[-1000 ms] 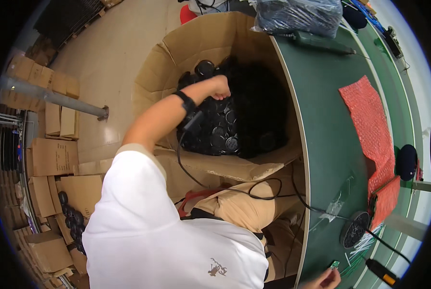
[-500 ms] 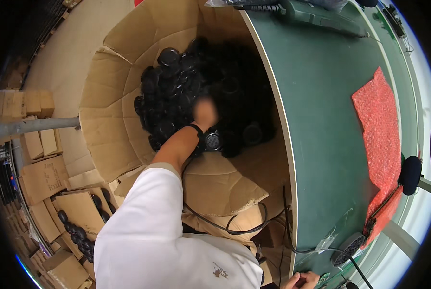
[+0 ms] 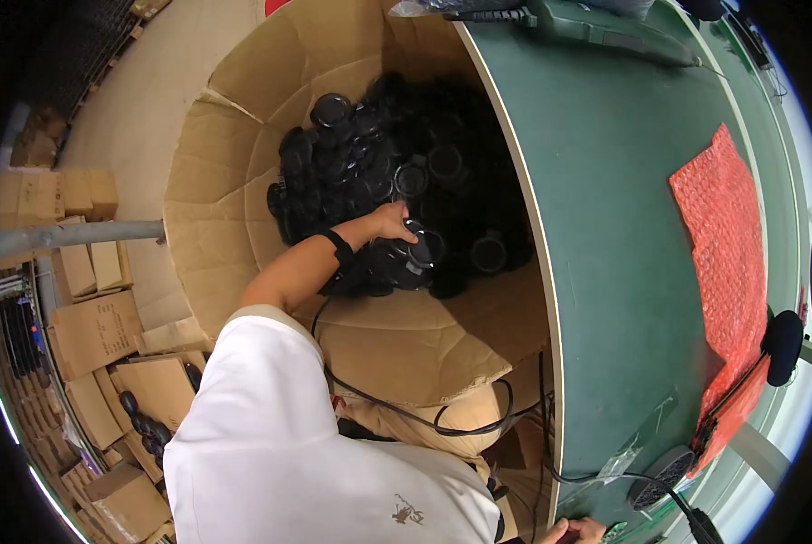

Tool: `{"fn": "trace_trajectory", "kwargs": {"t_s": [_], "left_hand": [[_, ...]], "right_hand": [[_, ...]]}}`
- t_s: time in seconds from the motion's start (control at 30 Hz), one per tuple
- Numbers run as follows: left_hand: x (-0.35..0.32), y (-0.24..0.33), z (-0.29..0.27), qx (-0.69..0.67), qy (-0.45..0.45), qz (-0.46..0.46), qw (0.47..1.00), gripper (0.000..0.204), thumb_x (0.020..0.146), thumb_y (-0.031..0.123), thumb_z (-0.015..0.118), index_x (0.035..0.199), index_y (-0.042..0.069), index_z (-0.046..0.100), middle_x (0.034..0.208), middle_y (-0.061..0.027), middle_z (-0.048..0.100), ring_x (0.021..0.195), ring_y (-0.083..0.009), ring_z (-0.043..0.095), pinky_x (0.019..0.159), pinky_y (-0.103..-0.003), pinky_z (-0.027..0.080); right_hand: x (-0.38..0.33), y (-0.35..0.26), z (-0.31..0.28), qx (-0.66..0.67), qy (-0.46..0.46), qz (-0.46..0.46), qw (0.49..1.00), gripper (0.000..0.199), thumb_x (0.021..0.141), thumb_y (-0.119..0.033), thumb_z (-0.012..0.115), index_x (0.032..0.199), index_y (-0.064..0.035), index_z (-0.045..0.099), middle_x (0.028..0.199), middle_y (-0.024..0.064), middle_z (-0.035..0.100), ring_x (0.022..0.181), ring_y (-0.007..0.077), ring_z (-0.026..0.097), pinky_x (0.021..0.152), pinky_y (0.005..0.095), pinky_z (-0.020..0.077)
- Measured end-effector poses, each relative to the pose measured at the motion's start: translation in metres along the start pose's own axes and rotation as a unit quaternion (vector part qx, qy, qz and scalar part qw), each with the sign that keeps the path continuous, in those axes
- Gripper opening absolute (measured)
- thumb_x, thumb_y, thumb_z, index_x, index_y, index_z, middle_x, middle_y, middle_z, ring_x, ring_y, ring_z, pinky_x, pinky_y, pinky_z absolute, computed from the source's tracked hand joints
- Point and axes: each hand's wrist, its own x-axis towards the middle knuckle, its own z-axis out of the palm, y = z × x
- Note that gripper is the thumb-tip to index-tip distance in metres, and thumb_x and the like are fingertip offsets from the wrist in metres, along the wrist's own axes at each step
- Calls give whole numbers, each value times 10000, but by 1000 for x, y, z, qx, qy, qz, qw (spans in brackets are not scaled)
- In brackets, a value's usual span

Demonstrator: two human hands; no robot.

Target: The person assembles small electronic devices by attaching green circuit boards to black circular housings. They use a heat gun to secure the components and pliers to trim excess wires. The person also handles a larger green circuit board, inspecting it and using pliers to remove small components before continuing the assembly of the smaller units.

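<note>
My left hand (image 3: 391, 220) is reaching down into a large cardboard bin (image 3: 220, 172). Its fingers are closed on a shiny black round part (image 3: 427, 249), with the thumb over the part's edge. Below and around it lies a heap of similar black round parts (image 3: 333, 112), many lost in shadow. At the lower edge of the picture, my right hand (image 3: 580, 530) rests by the near end of the green tabletop (image 3: 596, 272). Its fingers are pressed together, and whatever they may hold is hidden. Close by is a small green piece (image 3: 615, 531), perhaps a circuit board.
Red bubble wrap (image 3: 723, 236) lies along the tabletop's right side, near a dark round mesh-covered object (image 3: 660, 476). A green tool case (image 3: 614, 36) sits at the far end. Black cable (image 3: 406, 419) loops across my lap. Flattened cartons (image 3: 97, 335) are stacked at left.
My left hand, blurred among the parts before, is now gripping a black round part. The arm has shifted slightly left. My right hand stays by the table's near end.
</note>
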Motion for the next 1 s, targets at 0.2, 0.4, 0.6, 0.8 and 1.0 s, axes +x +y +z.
{"fn": "trace_trajectory", "kwargs": {"t_s": [0.2,0.4,0.6,0.8,1.0], "left_hand": [[38,12,21,-320,-87,-172,928,654,795,329,908,1264,-5,599,1234,-162,648,1091,-272,638,887,-420,557],[84,3,49,-399,4,-239,885,803,702,297,974,1381,115,585,1336,-89,630,1178,-288,604,881,-457,535],[45,30,40,-404,5,-244,882,735,730,262,957,1352,106,596,1255,-76,648,1042,-250,622,817,-424,528],[-25,55,-38,-434,-41,-150,887,465,813,226,901,1160,148,602,1083,-11,681,928,-170,633,820,-367,530],[-171,113,-167,-547,-182,134,806,488,848,128,846,1256,90,581,1220,-65,665,1142,-231,677,1006,-456,551]], "right_hand": [[1,2,0,4,-1,-7,1000,258,944,-237,776,844,-52,627,797,106,586,586,229,481,498,342,365],[3,2,0,-7,1,-6,1000,226,942,-216,771,844,-64,636,777,99,594,603,255,516,517,364,402],[6,-1,-4,6,-13,7,1000,199,918,-178,789,864,-57,640,773,116,610,645,295,569,556,390,455],[8,-4,-14,35,-26,14,999,183,858,-108,813,905,-62,642,844,124,650,724,330,633,619,406,517],[1,8,-10,69,0,-22,997,214,821,-38,789,982,-45,648,868,64,637,690,180,620,547,303,449]]}}
